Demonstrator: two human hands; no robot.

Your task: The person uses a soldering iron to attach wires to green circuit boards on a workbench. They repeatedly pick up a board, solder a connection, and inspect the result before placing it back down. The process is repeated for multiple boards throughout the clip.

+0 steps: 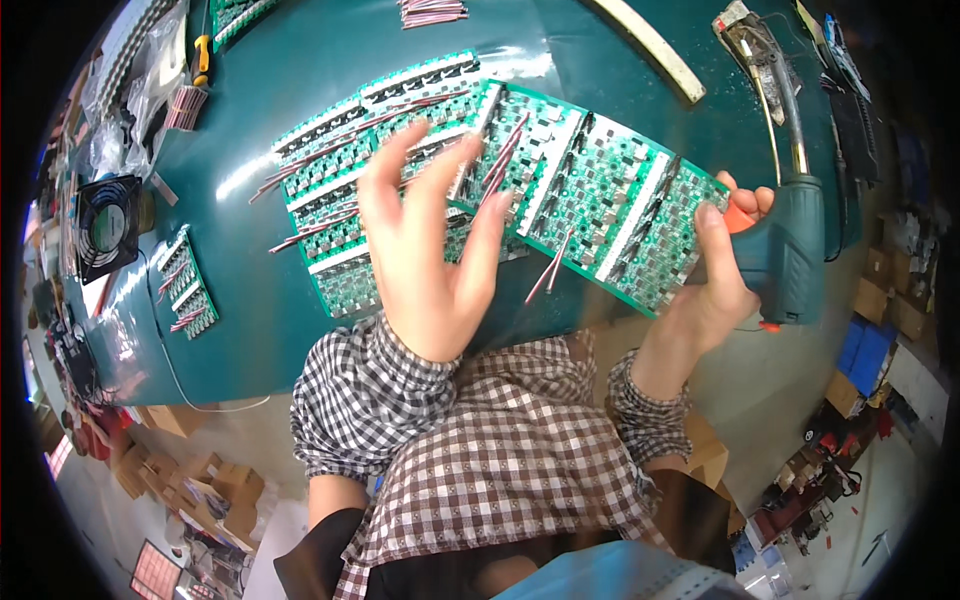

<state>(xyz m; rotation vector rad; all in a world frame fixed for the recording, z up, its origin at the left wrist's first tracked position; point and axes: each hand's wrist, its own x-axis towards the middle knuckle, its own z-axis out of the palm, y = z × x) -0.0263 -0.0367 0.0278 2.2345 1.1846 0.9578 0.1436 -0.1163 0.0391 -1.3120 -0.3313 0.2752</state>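
My right hand (715, 265) grips the right end of a green circuit board panel (610, 185), thumb on top and fingers behind. The panel is tilted above the table, with white strips, rows of small parts and dark wires across it. Some reddish-and-white wires (505, 155) lie over its left part. My left hand (425, 240) has its fingers spread, slightly blurred, close to the panel's left end; no grasp shows. Beneath and beyond that hand, more green circuit boards (340, 285) lie on the table with wires on them. An orange piece (738, 218) shows beside my right fingers.
A teal-bodied tool with a metal tube (795, 240) stands close to my right hand. On the left are a small fan (110, 228), a small circuit board (187, 288) and a yellow-handled screwdriver (203, 60). A wire bundle (432, 12) lies at the far edge of the green table (245, 345).
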